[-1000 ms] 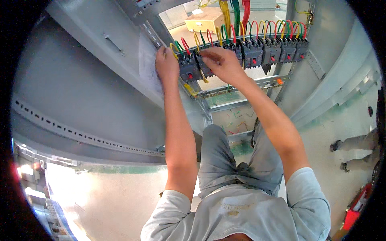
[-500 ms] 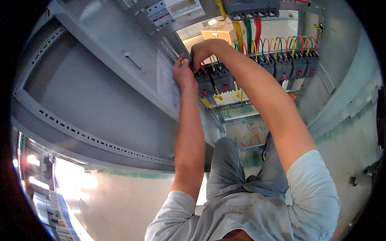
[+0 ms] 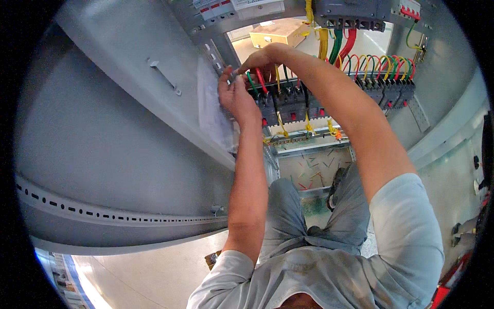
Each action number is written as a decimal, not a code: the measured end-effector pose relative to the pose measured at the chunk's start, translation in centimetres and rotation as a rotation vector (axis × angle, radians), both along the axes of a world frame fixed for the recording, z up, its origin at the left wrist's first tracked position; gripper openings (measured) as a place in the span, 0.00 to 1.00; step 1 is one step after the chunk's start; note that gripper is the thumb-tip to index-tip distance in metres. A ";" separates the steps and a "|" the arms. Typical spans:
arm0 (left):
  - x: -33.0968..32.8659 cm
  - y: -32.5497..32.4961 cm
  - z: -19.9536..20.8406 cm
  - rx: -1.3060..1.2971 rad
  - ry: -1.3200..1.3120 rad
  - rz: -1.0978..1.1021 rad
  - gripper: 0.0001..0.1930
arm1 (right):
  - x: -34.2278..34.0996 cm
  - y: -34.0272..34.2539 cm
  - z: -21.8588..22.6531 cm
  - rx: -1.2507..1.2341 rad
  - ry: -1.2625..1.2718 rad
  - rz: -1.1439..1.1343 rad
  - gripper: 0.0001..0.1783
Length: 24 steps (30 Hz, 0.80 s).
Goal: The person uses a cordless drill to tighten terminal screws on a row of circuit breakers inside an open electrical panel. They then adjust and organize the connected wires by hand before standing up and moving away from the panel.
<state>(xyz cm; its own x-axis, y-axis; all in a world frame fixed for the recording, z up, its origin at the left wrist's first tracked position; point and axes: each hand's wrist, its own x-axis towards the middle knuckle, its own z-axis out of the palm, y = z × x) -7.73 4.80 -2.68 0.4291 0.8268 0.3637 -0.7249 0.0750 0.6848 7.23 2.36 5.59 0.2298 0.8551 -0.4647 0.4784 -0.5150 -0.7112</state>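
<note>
My left hand (image 3: 240, 97) is raised at the left end of a row of dark grey circuit breakers (image 3: 293, 105) with red buttons. Its fingertips are pinched close to the fingers of my right hand (image 3: 261, 61), which reaches across from the right and bends down over the wires. Whatever the fingertips of either hand grip is too small or hidden to make out. Just beside them, a green wire (image 3: 250, 82) and a red wire (image 3: 261, 81) rise from the leftmost breaker. A yellow wire (image 3: 278, 78) stands a little to the right.
A grey cabinet door (image 3: 128, 118) with a handle fills the left side. Above the row sits a larger breaker (image 3: 352, 11) with thick yellow, green and red cables. Behind the frame is a tan box (image 3: 278, 33). Wire scraps (image 3: 316, 170) lie at the cabinet's bottom.
The view has shifted, showing more of the cabinet floor. Both hands remain together at the row's left end; the right hand's fingers have lifted slightly, and the green and red wires now show more.
</note>
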 end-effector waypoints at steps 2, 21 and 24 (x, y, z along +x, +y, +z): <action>0.0 -0.4 -0.1 0.023 0.016 0.027 0.17 | 1.4 1.0 -1.5 -0.054 0.029 -0.013 0.37; -0.3 0.3 -0.9 -0.023 0.080 -0.036 0.16 | 3.1 2.5 -3.9 -0.129 0.193 0.042 0.29; -0.7 0.1 -1.8 -0.059 0.082 -0.019 0.15 | 3.3 2.2 -5.6 -0.111 0.124 0.068 0.22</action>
